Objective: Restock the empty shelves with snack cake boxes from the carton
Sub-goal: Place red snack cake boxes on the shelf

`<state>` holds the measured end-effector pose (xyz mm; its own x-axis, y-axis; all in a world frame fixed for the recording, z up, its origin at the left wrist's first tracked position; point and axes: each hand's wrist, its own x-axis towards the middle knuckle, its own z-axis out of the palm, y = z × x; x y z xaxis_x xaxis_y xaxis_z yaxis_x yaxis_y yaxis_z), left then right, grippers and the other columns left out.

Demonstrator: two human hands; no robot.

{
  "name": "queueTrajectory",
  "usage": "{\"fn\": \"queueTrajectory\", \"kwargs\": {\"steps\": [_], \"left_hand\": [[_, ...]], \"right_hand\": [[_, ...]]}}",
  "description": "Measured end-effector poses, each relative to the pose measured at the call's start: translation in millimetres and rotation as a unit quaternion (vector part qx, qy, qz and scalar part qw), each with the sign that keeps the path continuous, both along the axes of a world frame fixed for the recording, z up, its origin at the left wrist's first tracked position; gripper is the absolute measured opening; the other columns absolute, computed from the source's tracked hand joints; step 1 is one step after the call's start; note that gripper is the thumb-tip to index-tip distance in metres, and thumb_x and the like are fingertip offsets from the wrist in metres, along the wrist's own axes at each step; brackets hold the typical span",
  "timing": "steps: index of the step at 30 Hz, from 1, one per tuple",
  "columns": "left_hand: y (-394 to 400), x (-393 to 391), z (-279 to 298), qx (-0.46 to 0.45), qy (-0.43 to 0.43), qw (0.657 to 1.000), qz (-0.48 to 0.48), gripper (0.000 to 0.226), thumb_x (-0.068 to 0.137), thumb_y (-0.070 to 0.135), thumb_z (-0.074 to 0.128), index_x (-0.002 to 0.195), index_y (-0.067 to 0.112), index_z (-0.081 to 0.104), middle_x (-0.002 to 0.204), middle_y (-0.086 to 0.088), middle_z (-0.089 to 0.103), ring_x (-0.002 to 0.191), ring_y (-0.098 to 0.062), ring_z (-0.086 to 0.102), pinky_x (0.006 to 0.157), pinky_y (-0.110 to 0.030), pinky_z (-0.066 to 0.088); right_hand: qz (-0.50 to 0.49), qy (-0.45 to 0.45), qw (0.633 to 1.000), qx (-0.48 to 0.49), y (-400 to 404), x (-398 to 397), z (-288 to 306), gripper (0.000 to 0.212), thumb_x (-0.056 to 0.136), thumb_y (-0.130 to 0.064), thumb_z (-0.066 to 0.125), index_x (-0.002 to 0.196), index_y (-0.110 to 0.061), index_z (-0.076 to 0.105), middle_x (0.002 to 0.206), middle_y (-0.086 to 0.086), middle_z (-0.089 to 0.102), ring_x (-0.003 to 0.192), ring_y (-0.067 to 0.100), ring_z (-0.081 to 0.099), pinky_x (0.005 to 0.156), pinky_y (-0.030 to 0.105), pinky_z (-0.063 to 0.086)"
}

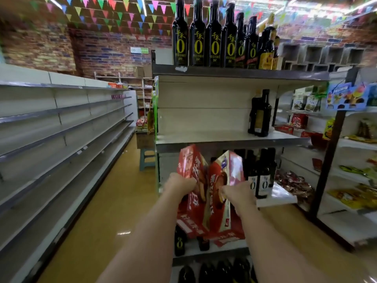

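1. Both snack cake boxes sit upright and tilted apart at the top, touching lower down. The left hand [181, 183] curls its fingers round the red box [190, 193]; the right hand [238, 194] grips the lighter box [224, 180] the same way. Each is held at mid-height on one side only, so either box could twist and slip out.
2. Dark bottles [263, 176] stand just beside the right-hand box on the end shelf [224, 140]. A careless swing could knock one over.
3. Both forearms reach straight forward, wrists level, the boxes carried in front of the end shelf.
4. The empty shelves [61, 139] run along the left; the carton isn't visible from here.
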<state>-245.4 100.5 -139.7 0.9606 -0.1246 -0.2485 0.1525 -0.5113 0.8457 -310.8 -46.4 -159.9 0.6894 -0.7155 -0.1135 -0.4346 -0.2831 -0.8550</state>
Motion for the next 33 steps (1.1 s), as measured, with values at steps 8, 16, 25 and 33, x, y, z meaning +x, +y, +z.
{"fn": "queueTrajectory", "kwargs": {"steps": [8,16,25,33], "left_hand": [[96,-61,-63,0.311,-0.059,0.948,0.042,0.042,0.077,0.033,0.064,0.113,0.018,0.049,0.096,0.001,0.061,0.091,-0.016,0.063,0.082,-0.027,0.054],[196,-31,-87,0.387,-0.062,0.916,0.089,0.059,0.082,0.031,0.061,0.136,0.018,0.041,0.099,0.001,0.061,0.088,-0.013,0.062,0.082,-0.027,0.054],[325,66,-94,0.448,-0.081,0.884,0.105,0.080,0.092,0.029,0.051,0.152,0.035,-0.002,0.091,-0.006,0.055,0.081,-0.018,0.057,0.071,-0.027,0.051],[400,156,-112,0.434,-0.062,0.892,0.111,0.080,0.089,0.036,0.053,0.152,0.035,0.005,0.110,-0.008,0.059,0.095,-0.023,0.059,0.070,-0.030,0.046]], "right_hand": [[0.194,0.094,0.944,-0.248,82,-39,-44,0.086,0.086,-0.052,0.056,0.151,-0.030,0.004,0.136,0.008,0.045,0.119,0.028,0.052,0.092,0.040,0.046],[0.281,0.127,0.895,-0.321,184,19,-62,0.080,0.085,-0.040,0.060,0.149,-0.031,0.013,0.131,0.007,0.046,0.115,0.025,0.052,0.088,0.036,0.043],[0.317,0.154,0.881,-0.314,318,124,-82,0.072,0.081,-0.035,0.056,0.145,-0.024,0.024,0.127,0.011,0.053,0.116,0.029,0.052,0.085,0.035,0.047],[0.329,0.149,0.871,-0.333,398,225,-85,0.073,0.082,-0.038,0.060,0.144,-0.022,0.026,0.125,0.013,0.053,0.113,0.030,0.054,0.080,0.033,0.044]]}}
